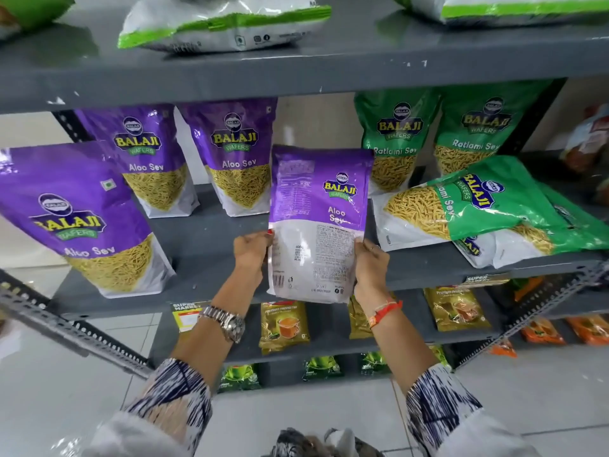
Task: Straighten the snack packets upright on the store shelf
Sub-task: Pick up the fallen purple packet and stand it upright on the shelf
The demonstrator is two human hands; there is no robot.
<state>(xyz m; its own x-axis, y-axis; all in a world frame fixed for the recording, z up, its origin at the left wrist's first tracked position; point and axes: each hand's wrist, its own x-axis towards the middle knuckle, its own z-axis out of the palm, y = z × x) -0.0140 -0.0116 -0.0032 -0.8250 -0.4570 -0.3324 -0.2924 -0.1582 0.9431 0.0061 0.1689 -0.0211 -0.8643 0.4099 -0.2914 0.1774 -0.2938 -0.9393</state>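
Observation:
I hold a purple Aloo Sev packet (316, 225) upright in front of the grey middle shelf (211, 245), its printed back towards me. My left hand (252, 250) grips its left edge and my right hand (370, 265) grips its right edge. Three more purple Aloo Sev packets stand on the shelf: a near one (82, 219) at the left and two further back (148, 159) (235, 156). Two green Ratlami Sev packets (393, 140) (474, 133) stand at the back right. Two other green packets lie flat, one (468, 206) on top of the other (527, 245).
The upper shelf (296, 77) carries white and green bags (224, 24) lying flat. Lower shelves hold small yellow tea packets (283, 326), green packets (321, 367) and orange packets (540, 331). A perforated metal upright (66, 328) slants at the left. Tiled floor lies below.

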